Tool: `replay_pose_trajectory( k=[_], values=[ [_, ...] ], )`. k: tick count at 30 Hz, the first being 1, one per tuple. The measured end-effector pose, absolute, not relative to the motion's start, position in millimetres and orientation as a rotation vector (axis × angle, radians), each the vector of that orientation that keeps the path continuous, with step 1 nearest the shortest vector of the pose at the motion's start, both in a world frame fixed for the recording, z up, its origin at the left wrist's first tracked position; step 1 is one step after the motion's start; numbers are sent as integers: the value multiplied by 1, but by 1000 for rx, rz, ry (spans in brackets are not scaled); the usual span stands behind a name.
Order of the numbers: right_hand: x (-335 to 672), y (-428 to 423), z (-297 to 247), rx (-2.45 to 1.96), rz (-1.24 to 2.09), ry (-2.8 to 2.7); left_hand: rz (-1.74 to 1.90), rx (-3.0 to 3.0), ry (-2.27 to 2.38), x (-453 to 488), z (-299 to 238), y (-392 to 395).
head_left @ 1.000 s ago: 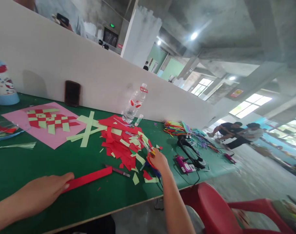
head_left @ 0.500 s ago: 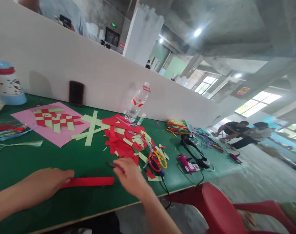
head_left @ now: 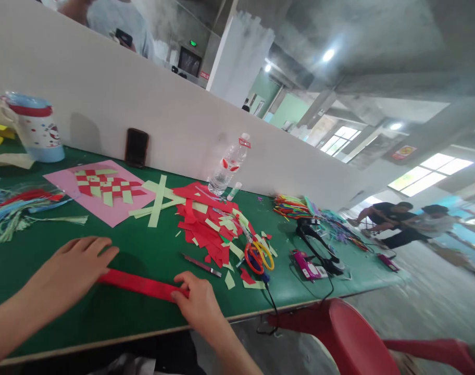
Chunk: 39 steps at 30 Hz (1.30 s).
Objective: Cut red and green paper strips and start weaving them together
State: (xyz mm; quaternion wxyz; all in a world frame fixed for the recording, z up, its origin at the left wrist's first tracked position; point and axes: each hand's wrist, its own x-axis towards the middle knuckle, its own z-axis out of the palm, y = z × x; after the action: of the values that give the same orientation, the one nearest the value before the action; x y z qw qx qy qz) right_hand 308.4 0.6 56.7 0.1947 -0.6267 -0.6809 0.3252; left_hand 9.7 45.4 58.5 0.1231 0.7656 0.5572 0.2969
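A long red paper strip (head_left: 141, 284) lies on the green table (head_left: 104, 317) near its front edge. My left hand (head_left: 71, 271) rests on the strip's left end, fingers stretched flat. My right hand (head_left: 198, 304) pinches the strip's right end between thumb and fingers. Just beyond the strip lies a thin pen-like tool (head_left: 202, 265). Scissors with red and yellow handles (head_left: 259, 255) lie to the right of it, beside a heap of red and pale green paper scraps (head_left: 206, 224).
A pink sheet with a red and green woven patch (head_left: 104, 190) lies at the left, crossed green strips (head_left: 157, 200) beside it. A water bottle (head_left: 227, 166), a dark phone (head_left: 136, 147) and a mug (head_left: 36, 127) stand by the white partition. A red chair (head_left: 350, 338) sits right; people crouch beyond.
My right hand left the scissors on the table, swept left past the pen-like tool and took hold of the red strip's right end. The view turned slightly left.
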Motion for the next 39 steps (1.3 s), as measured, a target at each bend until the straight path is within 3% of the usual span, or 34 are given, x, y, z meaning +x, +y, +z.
replay_pose_trajectory(
  k=[6, 15, 24, 39],
  values=[
    [287, -13, 46, -1781, 719, -2066, 938, 2804, 1397, 75, 1, -12],
    [305, -25, 40, -1394, 248, -2230, 879, 2841, 1379, 77, -16, -26],
    [323, -38, 21, -1200, 368, -2173, 884, 2836, 1318, 75, -16, -26],
    [316, -36, 26, -1438, 437, -2095, 920, 2772, 1288, 74, -15, -28]
  ],
)
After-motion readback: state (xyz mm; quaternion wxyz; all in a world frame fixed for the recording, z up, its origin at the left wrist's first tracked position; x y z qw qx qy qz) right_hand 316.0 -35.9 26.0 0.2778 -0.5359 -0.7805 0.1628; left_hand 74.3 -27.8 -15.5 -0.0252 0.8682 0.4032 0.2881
